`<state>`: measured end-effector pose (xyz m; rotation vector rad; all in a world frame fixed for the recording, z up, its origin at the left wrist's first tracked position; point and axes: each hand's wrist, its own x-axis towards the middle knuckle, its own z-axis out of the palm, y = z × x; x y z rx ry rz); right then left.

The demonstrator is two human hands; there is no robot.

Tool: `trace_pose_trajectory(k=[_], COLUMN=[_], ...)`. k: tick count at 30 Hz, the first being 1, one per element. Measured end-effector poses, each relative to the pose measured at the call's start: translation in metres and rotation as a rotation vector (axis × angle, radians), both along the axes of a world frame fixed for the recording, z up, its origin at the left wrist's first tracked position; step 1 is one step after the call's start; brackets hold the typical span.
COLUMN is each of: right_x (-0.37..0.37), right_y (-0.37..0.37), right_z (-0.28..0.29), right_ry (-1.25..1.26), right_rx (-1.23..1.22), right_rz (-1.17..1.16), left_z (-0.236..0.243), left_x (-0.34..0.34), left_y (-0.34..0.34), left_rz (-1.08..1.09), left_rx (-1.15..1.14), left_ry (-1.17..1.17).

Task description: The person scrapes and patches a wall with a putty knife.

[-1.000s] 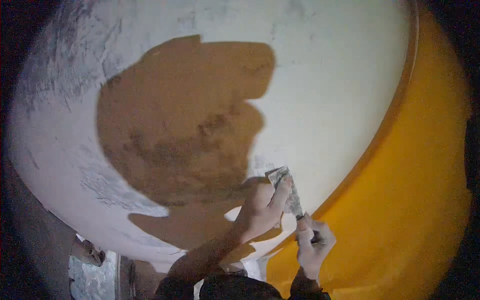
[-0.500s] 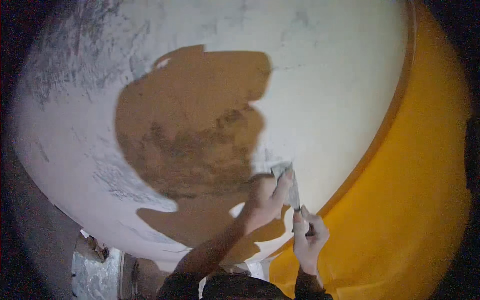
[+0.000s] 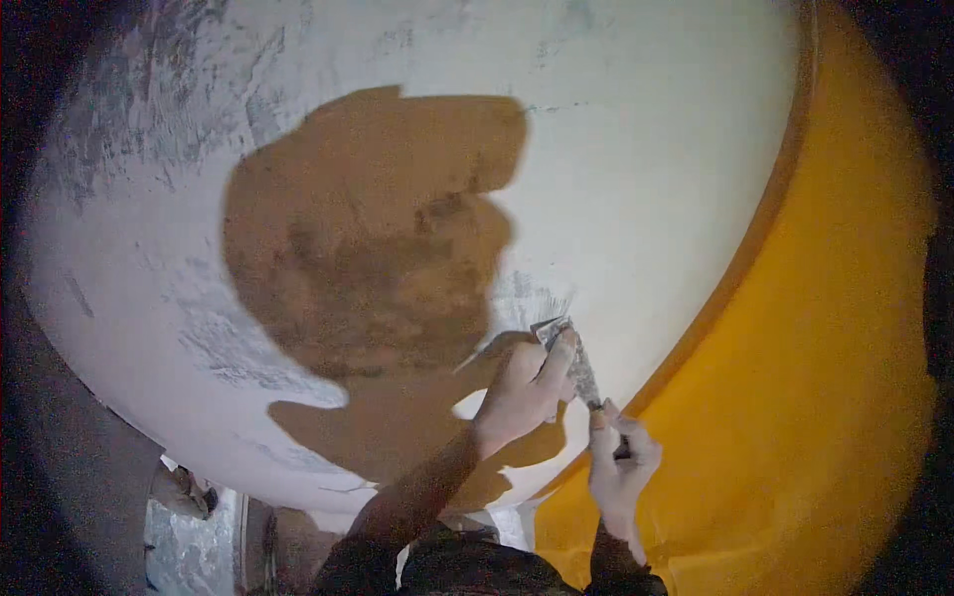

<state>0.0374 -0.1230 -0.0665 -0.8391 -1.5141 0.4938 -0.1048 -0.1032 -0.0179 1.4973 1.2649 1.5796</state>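
A large rounded white surface (image 3: 636,189) fills most of the view, with grey streaky smears on it. My left hand (image 3: 522,392) is closed on a flat metal scraper blade (image 3: 549,328), its thumb on top, close to the white surface. Beside it, my right hand (image 3: 621,467) grips the narrow end of a putty knife (image 3: 584,377), whose blade is speckled with pale material. The putty knife slants up to the left hand, and the two tools meet or overlap at the left thumb. Their exact contact is hard to make out.
A broad orange-yellow surface (image 3: 795,397) curves along the right, beyond the white surface's edge. A brown shadow (image 3: 368,228) of head and arms covers the middle of the white. At lower left, a silvery, smeared object (image 3: 194,551) has a brownish item (image 3: 184,490) at its top.
Both hands stay close together, the right one slightly lower and further right. The blades have turned a little, showing more of the putty knife's speckled face. The shadow has shifted slightly left.
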Motion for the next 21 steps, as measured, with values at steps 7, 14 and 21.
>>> trace_pose_trajectory(k=[7, 14, 21], right_x=[0.012, 0.009, -0.013], right_y=[-0.004, -0.005, 0.005], right_z=[0.005, -0.003, -0.014], right_ry=[-0.154, -0.154, -0.098], right_rx=[-0.112, 0.07, 0.196], right_rz=[0.033, 0.08, 0.049], left_z=[-0.01, 0.001, 0.008], left_x=[0.003, -0.001, -0.002], left_y=[0.001, 0.0, -0.01], left_rz=[-0.059, 0.07, -0.016], left_rx=[-0.077, 0.01, -0.091], left_ry=[-0.071, 0.069, -0.002])
